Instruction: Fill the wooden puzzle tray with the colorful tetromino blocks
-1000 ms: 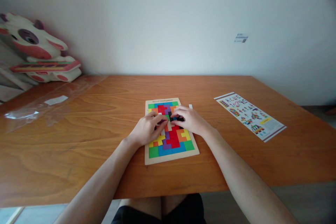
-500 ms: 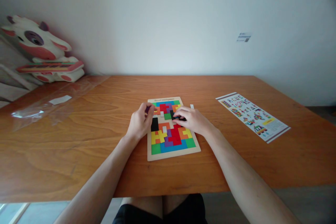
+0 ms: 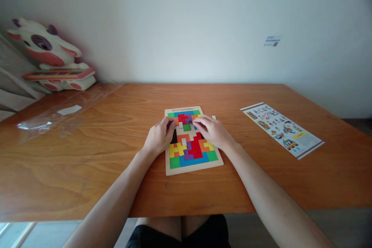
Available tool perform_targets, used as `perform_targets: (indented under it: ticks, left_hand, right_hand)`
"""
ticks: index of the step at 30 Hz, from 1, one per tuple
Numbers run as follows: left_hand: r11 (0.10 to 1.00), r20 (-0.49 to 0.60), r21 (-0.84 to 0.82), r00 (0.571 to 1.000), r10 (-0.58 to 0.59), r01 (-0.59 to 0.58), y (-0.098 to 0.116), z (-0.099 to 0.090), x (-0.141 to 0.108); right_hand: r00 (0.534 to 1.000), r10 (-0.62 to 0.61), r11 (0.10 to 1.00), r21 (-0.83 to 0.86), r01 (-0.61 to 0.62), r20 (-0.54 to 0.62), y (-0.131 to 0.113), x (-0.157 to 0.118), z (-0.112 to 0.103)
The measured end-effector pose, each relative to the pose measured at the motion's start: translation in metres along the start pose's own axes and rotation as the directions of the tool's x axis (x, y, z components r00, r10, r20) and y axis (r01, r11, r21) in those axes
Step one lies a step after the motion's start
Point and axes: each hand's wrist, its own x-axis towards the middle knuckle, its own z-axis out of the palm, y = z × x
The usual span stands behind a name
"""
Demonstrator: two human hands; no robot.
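Note:
A wooden puzzle board (image 3: pixel 194 166) with several coloured block pieces lies on the table in front of me. My left hand (image 3: pixel 161 133) is closed at the board's left edge, its fingers round a dark purple piece (image 3: pixel 169 124). Over the upper right part of the board my right hand (image 3: pixel 209 128) has its fingers pinched together; whatever is between them is too small to make out. A black piece (image 3: pixel 174 137) is partly covered by my left hand. Bare wood shows in the middle of the board, and small white pieces (image 3: pixel 184 142) lie on it.
A printed sheet (image 3: pixel 281 130) lies on the wooden table (image 3: pixel 101 178) to the right. Clear plastic wrapping (image 3: pixel 43 124) is at the left. Behind it stands a cow-shaped toy keyboard (image 3: pixel 61 73). A small white piece (image 3: pixel 214 117) sits beyond my right hand.
My right hand has lifted slightly off the board's middle. The black piece that was under its fingers no longer shows there. The view has shifted slightly.

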Motion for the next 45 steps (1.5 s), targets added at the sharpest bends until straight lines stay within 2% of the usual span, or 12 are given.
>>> perform_targets:
  ticks: [4,8,14,21,27,30,34,40,45]
  left_hand:
    - [0.997,-0.014,0.015,0.997,0.076,-0.076,-0.002,0.001,-0.001]
    - [0.986,-0.039,0.085,0.989,0.144,-0.140,-0.003,0.003,-0.001]
    - [0.965,-0.014,0.219,0.989,0.148,-0.142,-0.004,0.002,-0.001]
    - [0.944,-0.002,0.287,0.985,0.170,-0.163,-0.001,-0.001,-0.001]
    - [0.961,-0.097,0.257,0.986,0.134,-0.105,-0.004,-0.007,0.001]
    - [0.966,-0.103,0.235,0.985,0.135,-0.108,-0.005,-0.008,0.001]
    - [0.949,-0.048,0.236,0.973,0.226,-0.209,-0.006,-0.009,0.000]
    - [0.934,-0.083,0.335,0.983,0.163,-0.127,-0.012,-0.013,0.000]
    - [0.917,0.015,0.348,0.979,0.203,-0.195,-0.014,-0.014,-0.001]
  right_hand:
    - [0.986,0.165,0.981,0.105,-0.161,-0.024,-0.002,0.000,0.005]
    - [0.959,0.285,0.918,0.288,-0.271,-0.006,-0.005,0.000,0.012]
    - [0.892,0.447,0.713,0.576,-0.400,0.066,0.000,0.003,0.015]
    - [0.834,0.530,0.588,0.642,-0.492,0.155,0.002,0.006,0.011]
    - [0.741,0.649,0.415,0.736,-0.534,0.172,0.004,0.008,0.009]
    - [0.739,0.652,0.416,0.736,-0.534,0.168,0.004,0.008,0.006]
    - [0.737,0.661,0.420,0.746,-0.517,0.139,0.005,0.007,0.005]
    - [0.750,0.648,0.434,0.746,-0.505,0.131,0.009,0.007,0.007]
    - [0.748,0.650,0.438,0.739,-0.511,0.132,0.010,0.007,0.007]
